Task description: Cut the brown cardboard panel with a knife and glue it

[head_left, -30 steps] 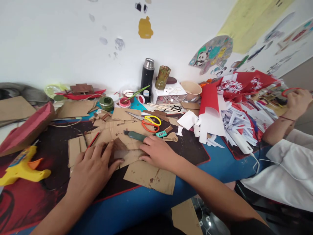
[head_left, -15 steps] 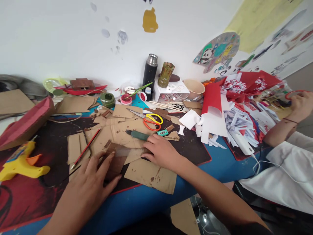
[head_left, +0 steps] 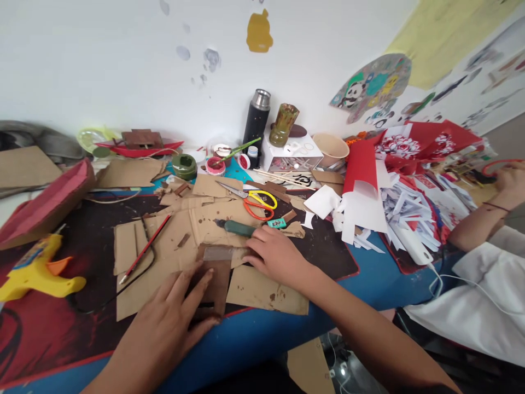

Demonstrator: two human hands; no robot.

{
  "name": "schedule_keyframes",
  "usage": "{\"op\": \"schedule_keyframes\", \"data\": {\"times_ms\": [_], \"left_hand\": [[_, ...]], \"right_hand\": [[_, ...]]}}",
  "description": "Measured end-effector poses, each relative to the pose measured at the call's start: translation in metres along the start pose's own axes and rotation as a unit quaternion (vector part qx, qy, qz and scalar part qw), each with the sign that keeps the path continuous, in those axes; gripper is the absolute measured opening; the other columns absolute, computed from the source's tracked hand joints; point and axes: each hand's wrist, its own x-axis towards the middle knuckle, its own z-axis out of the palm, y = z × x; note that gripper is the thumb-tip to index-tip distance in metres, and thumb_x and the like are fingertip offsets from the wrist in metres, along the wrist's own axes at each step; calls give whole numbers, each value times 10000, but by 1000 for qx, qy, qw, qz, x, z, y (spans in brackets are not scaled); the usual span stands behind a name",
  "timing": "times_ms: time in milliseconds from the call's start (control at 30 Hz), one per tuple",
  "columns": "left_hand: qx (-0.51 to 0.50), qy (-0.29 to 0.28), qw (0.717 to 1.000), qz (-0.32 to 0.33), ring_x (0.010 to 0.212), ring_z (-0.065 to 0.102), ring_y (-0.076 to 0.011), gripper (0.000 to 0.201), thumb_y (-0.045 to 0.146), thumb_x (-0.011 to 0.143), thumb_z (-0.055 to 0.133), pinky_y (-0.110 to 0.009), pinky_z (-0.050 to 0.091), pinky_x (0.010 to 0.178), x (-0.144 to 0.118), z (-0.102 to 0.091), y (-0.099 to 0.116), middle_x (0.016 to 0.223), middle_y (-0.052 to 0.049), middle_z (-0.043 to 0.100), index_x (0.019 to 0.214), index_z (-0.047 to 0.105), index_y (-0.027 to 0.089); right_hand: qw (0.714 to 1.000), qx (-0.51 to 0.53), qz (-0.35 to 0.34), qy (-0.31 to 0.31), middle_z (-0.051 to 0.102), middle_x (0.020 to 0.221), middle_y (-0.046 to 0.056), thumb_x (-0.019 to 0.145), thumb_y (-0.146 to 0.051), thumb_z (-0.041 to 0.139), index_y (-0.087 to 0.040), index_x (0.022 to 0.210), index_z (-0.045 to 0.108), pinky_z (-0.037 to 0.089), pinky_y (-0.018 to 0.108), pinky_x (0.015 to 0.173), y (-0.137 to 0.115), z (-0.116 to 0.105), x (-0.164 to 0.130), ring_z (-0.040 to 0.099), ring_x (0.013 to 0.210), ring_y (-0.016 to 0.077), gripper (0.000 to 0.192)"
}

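Note:
My left hand lies with its fingers stretched out and apart, the tips and thumb resting on a brown-painted cardboard piece near the table's front edge. A clear strip like a ruler lies across the top of that piece. My right hand pinches its right end between thumb and fingers. Just beyond those fingers is a green-handled tool with a dark tip; its right end is hidden by the hand. Under and beside the brown piece are plain cardboard sheets.
Scissors, a red pencil and cardboard scraps lie around the hands. A yellow glue gun is at left. Paint pots, a black flask and a white box stand behind. At right is another person's arm.
The brown cardboard piece is more uncovered and sits straighter under the clear strip. My left hand has shifted slightly right and towards me. The whole view has moved a little.

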Motion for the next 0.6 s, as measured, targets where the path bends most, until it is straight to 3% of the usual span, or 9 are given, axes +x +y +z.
{"op": "schedule_keyframes", "data": {"times_ms": [433, 600], "left_hand": [[-2, 32, 998, 53, 1130, 718, -334, 610, 635, 1139, 471, -471, 596, 1001, 21, -3, 1, 1298, -173, 777, 1440, 739, 177], [-3, 40, 996, 81, 1295, 688, -359, 504, 529, 1140, 537, -496, 544, 1118, 29, -11, 0, 1445, -172, 763, 1420, 748, 168]], "right_hand": [[1000, -6, 2, -22, 736, 1170, 156, 1088, -419, 773, -144, 1269, 791, 534, 467, 1010, -6, -7, 1, 629, 1170, 326, 330], [1000, -2, -2, -19, 738, 1165, 154, 1100, -413, 754, -143, 1269, 790, 530, 471, 1016, -6, -6, 1, 624, 1166, 323, 320]]}}
